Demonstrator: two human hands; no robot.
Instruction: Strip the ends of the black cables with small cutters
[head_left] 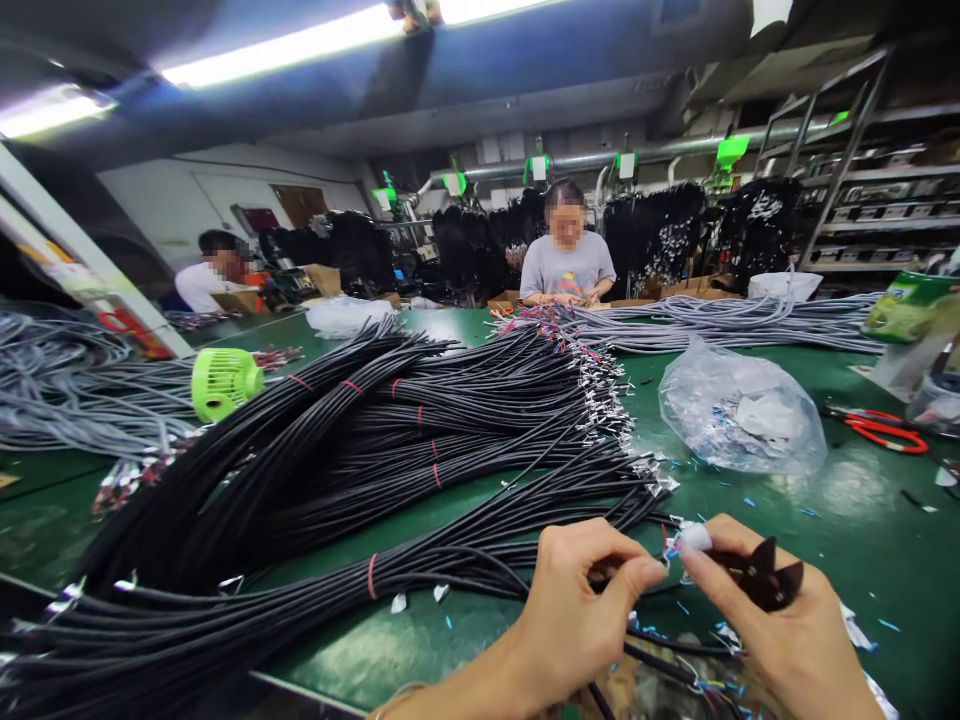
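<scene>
My left hand is closed in a pinch on a black cable near its stripped end. Thin coloured wires stick out between my two hands. My right hand is closed around small dark wire cutters, whose blades point up out of the palm. A white cover sits on one of its fingertips, which touches the wires together with the thumb. Beside my left hand runs a bundle of black cables tied with a red band. Part of the held cable is hidden behind my fingers.
More black cable bundles lie across the green table, with grey cables behind. A clear plastic bag of scraps and red-handled scissors lie right. A green fan stands left. Two people sit beyond.
</scene>
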